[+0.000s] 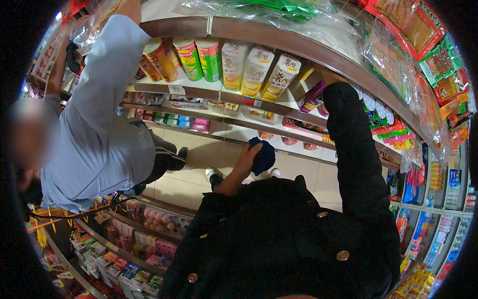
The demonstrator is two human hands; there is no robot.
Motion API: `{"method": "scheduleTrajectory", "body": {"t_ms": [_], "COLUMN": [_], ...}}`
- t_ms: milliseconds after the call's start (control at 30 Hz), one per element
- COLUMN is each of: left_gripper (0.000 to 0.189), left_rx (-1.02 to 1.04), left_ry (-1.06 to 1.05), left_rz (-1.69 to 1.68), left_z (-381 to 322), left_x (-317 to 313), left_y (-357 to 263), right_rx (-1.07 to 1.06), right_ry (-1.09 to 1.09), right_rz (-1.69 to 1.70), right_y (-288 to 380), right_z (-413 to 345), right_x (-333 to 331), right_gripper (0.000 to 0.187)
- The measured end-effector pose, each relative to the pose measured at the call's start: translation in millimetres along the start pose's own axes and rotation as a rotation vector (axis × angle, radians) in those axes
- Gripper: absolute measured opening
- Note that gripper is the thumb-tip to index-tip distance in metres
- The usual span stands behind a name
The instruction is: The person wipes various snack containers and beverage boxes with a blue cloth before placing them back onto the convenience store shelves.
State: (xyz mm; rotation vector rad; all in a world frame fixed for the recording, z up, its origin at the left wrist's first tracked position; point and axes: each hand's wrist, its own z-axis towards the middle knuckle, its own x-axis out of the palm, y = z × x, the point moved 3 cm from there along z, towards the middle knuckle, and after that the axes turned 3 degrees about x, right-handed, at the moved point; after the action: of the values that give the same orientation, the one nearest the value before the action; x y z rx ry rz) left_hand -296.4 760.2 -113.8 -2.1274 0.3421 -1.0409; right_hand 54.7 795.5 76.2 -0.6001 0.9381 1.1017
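Note:
A crumpled dark blue cloth (264,156) is bunched in my left hand (242,164), held low in front of my body above the tiled floor. My right arm reaches forward to a snack shelf (213,85). Only the wrist side of my right hand (332,77) shows; its fingers are hidden under the brown edge of the shelf above. Nearest to it are a purple snack canister (313,96), tilted, and a white and yellow snack carton (282,77). Further left stand more such cartons (257,70), green canisters (208,59) and orange canisters (161,59).
To my left, a person in a grey-blue shirt (108,149) reaches up to the upper shelf. Clear plastic wrap (328,28) covers goods on that upper shelf (257,31). Lower shelves hold small packs (190,122). Behind me stands a rack of boxed goods (127,269); more stocked shelves (429,209) are at right.

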Motion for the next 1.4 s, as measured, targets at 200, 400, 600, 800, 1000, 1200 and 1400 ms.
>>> {"method": "scheduleTrajectory", "body": {"t_ms": [200, 400, 600, 800, 1000, 1200, 1400], "left_gripper": [0.033, 0.032, 0.034, 0.036, 0.04, 0.052, 0.05], "left_rx": [-0.038, -0.011, -0.076, -0.029, 0.011, -0.036, 0.089], "left_ry": [-0.104, -0.12, -0.197, -0.179, -0.192, -0.181, -0.22], "left_rz": [0.091, 0.091, 0.133, 0.166, 0.084, 0.196, 0.076], "left_z": [-19, -23, -35, -35, -27, -30, -26], "left_x": [2, -3, 8, 2, -27, -11, -24], "left_y": [-10, -3, -16, -17, 17, 1, 13], "right_rx": [0.055, 0.086, 0.117, 0.142, 0.121, 0.172, -0.011], "right_ry": [-0.019, -0.042, -0.065, -0.072, -0.014, 0.131, 0.261], "right_rz": [0.005, 0.027, 0.04, 0.049, 0.088, 0.089, 0.384], "right_y": [3, 8, -1, -1, 7, -4, 127], "right_z": [11, 11, 8, 3, 13, -4, 27], "right_x": [-5, -7, -13, -13, -10, -26, -67], "right_gripper": [0.039, 0.04, 0.04, 0.04, 0.04, 0.039, 0.046]}}
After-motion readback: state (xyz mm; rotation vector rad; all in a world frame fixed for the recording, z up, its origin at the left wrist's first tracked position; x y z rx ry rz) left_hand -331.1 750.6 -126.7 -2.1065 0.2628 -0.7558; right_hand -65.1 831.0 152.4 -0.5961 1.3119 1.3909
